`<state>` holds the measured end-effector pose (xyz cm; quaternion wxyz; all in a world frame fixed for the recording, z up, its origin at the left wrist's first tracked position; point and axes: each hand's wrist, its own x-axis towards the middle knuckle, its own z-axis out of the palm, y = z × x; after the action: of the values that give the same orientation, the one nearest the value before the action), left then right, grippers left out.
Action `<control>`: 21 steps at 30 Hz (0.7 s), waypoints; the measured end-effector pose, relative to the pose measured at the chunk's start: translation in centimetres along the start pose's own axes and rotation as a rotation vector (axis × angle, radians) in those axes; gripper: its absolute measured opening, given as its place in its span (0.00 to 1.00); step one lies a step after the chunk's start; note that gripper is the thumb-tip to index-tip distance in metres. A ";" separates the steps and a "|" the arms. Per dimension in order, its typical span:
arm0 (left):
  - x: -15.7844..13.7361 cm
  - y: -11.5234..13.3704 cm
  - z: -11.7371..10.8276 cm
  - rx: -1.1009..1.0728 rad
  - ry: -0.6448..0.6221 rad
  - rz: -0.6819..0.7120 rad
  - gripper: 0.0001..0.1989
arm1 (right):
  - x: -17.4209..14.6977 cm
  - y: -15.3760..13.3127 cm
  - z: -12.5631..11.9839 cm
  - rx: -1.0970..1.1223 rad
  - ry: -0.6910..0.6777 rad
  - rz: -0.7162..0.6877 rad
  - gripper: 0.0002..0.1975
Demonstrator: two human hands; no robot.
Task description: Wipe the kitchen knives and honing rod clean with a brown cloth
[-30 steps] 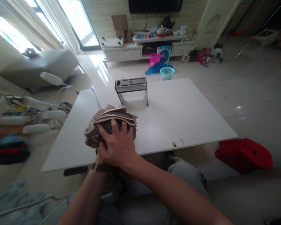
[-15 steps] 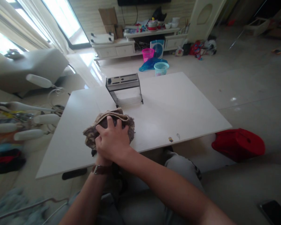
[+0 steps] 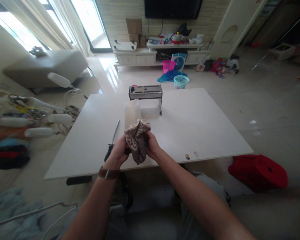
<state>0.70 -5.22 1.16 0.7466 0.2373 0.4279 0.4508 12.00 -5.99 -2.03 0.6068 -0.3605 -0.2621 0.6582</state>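
Between my hands, above the near part of the white table (image 3: 180, 123), is a crumpled brown patterned cloth (image 3: 138, 143). The fingers of my right hand (image 3: 152, 144) are closed on the cloth's right side. My left hand (image 3: 118, 151) is closed round a dark handle, partly hidden, at the cloth's left side. A broad pale blade, seemingly a cleaver (image 3: 132, 113), rises beyond the cloth, its lower part covered. Left of it, a honing steel (image 3: 115, 133) with a black handle lies close to my left hand. A slotted knife rack (image 3: 146, 91) stands behind the blade.
Two small stickers (image 3: 187, 156) are near the table's front edge. A red stool (image 3: 260, 171) stands on the floor at the right. White-armed lamp parts (image 3: 38, 132) are by the table's left side. A turquoise basket (image 3: 181, 82) sits beyond the far edge.
My hands were stacked over the cloth on the table; now they are apart, holding it bunched and raised. The blade and honing steel have come into sight. The view has shifted.
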 end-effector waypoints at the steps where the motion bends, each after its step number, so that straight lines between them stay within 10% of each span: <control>1: -0.3 0.3 0.1 0.039 -0.005 -0.011 0.09 | -0.4 -0.4 -0.1 0.058 -0.059 0.096 0.27; 6: -1.6 1.9 0.4 0.167 -0.041 0.046 0.13 | -1.5 -2.4 -1.2 0.168 -0.120 0.281 0.39; 12: -2.3 2.3 -1.1 0.417 -0.057 0.079 0.16 | -0.5 -4.6 -4.0 0.237 0.055 0.100 0.26; 21: -1.7 -0.8 -0.1 0.695 -0.109 0.110 0.14 | 0.2 -3.8 -4.2 0.128 0.035 0.270 0.13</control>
<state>0.56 -7.12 1.23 0.6177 0.5236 0.5017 0.3042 17.67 -5.67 -1.67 0.5388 -0.3644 -0.1583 0.7429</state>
